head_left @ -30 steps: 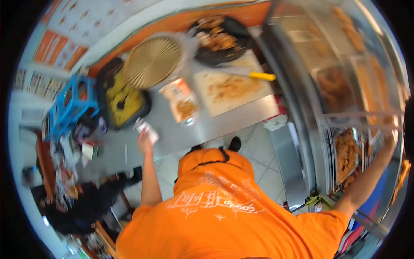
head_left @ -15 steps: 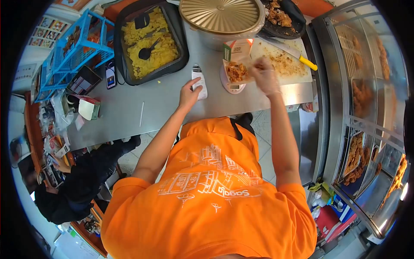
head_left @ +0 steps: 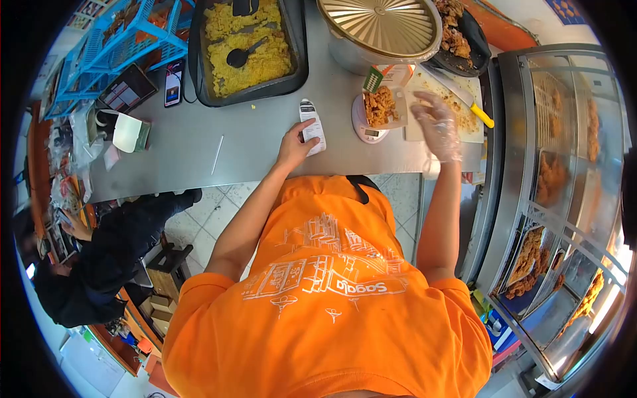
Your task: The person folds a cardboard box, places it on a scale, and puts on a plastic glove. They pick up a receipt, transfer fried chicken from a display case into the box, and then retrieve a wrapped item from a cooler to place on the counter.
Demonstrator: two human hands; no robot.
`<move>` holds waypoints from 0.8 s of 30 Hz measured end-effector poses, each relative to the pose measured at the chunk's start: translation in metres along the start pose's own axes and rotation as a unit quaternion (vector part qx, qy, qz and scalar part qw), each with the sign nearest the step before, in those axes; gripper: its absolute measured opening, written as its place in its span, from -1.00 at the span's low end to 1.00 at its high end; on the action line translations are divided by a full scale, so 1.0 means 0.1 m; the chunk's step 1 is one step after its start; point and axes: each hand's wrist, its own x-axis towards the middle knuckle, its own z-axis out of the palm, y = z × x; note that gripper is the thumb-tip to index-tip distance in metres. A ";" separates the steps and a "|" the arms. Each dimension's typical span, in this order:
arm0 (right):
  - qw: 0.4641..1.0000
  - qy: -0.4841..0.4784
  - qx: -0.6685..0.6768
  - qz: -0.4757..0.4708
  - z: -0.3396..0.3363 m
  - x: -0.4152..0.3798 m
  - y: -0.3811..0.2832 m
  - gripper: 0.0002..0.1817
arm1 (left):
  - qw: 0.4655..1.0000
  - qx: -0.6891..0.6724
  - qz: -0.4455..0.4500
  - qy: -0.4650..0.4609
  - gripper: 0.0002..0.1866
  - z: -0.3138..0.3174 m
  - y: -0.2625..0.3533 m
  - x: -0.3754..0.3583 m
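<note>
1. Two hands of the wearer: one left hand (head_left: pixel 295 147), one right hand (head_left: pixel 438 126).
2. One printed slip (head_left: pixel 312 126) at the left hand.
3. One opened food box (head_left: pixel 401 106) and one scale (head_left: pixel 373 133), left of the right hand.
4. One yellow-handled knife (head_left: pixel 482 115) and one cutting board (head_left: pixel 476 134), to the right.
5. One large tray (head_left: pixel 301 53), far left, with two black utensils (head_left: pixel 237 58) in it.
6. One gold-lidded container (head_left: pixel 381 28), far side.
7. One black pan (head_left: pixel 480 41), far right.
8. One phone (head_left: pixel 173 85) and one thin white stick (head_left: pixel 217 154), left.
9. One other person (head_left: pixel 126 245), left.
</note>
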 end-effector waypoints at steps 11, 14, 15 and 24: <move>0.977 0.099 0.161 0.100 0.04 0.07 0.64 -0.68 | 0.997 -0.058 0.036 -0.039 -0.39 0.24 0.73 -0.29; 0.991 0.097 -0.063 0.063 0.14 0.18 0.72 -0.69 | 0.993 -0.068 0.082 -0.043 -0.41 0.37 0.93 -0.43; 0.992 0.092 -0.061 0.058 0.14 0.18 0.69 -0.69 | 0.993 -0.068 0.084 -0.036 -0.41 0.40 0.94 -0.45; 0.958 -0.010 -0.265 -0.108 0.60 0.20 0.13 -0.67 | 0.996 -0.058 -0.008 0.072 -0.48 0.76 0.56 -0.60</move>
